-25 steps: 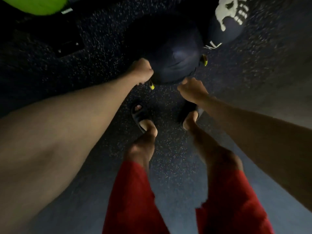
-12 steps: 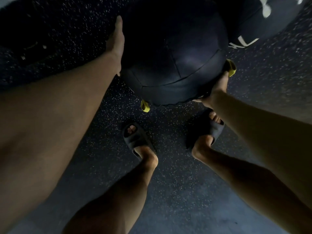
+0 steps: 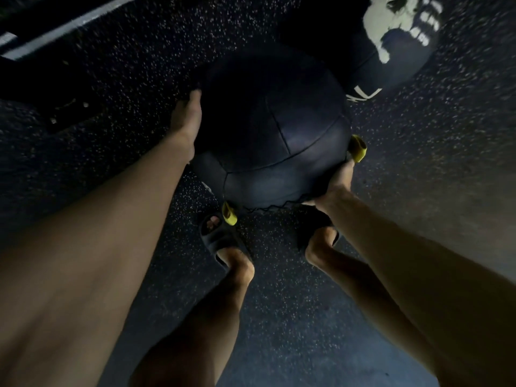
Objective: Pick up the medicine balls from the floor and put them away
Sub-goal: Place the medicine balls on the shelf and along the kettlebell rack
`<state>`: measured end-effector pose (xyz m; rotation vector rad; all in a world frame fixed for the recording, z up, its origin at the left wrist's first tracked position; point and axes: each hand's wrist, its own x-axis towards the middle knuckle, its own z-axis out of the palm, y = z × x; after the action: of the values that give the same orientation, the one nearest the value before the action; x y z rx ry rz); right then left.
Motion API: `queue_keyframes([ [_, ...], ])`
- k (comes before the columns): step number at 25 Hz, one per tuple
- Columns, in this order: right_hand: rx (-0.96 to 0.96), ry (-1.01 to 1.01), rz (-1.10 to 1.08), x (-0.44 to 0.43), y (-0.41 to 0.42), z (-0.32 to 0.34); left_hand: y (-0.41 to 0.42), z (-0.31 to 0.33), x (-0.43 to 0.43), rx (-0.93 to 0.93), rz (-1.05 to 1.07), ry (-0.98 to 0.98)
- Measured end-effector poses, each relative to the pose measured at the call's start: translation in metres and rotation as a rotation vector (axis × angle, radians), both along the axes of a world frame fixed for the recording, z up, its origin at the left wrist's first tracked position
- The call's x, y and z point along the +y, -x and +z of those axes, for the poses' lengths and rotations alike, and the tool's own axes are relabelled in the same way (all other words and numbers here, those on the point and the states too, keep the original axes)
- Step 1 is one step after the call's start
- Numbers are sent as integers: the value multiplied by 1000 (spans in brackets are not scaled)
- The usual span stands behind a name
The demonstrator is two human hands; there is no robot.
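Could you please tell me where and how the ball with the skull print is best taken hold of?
Take the skull ball low on two opposite sides with flat palms, coming down from above. It is a big round ball lying on the floor with no handle in view, too wide for one hand to close round.

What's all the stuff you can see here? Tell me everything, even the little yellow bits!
medicine ball: one, dark navy, held between both hands, in front of the feet
skull ball: one, dark with a white skull print, beyond the held ball, top right
yellow tabs: two, bright yellow, at the held ball's right edge and near edge
floor: dark with pale speckles, all around
white stripe: one, top left
slides: two, dark, on the feet
legs: two, bare, bottom centre
left hand: flat against the ball's left side
right hand: under the ball's lower right, fingers hidden
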<state>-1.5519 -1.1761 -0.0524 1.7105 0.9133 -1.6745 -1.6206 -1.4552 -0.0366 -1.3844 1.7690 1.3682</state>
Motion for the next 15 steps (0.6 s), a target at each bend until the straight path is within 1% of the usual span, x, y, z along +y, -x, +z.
queue_keyframes([
  [1,0,-17,5,2,-10,11,-13,5,-4,7,18,21],
  [3,21,-62,32,9,-31,38,-44,17,-13,20,80,-6],
  [5,38,-71,8,20,-46,72,-65,69,-4,-13,104,17],
  [6,36,-96,-1,25,-50,92,-70,105,6,-4,108,24],
  [8,56,-83,-26,31,-54,134,-73,165,14,35,101,37],
  [11,214,-25,73,27,-46,256,-78,266,14,132,183,57],
  [14,396,-52,85,25,-33,375,-100,359,4,264,308,-26],
  [15,459,-69,90,27,-28,404,-109,383,3,304,327,-51],
])
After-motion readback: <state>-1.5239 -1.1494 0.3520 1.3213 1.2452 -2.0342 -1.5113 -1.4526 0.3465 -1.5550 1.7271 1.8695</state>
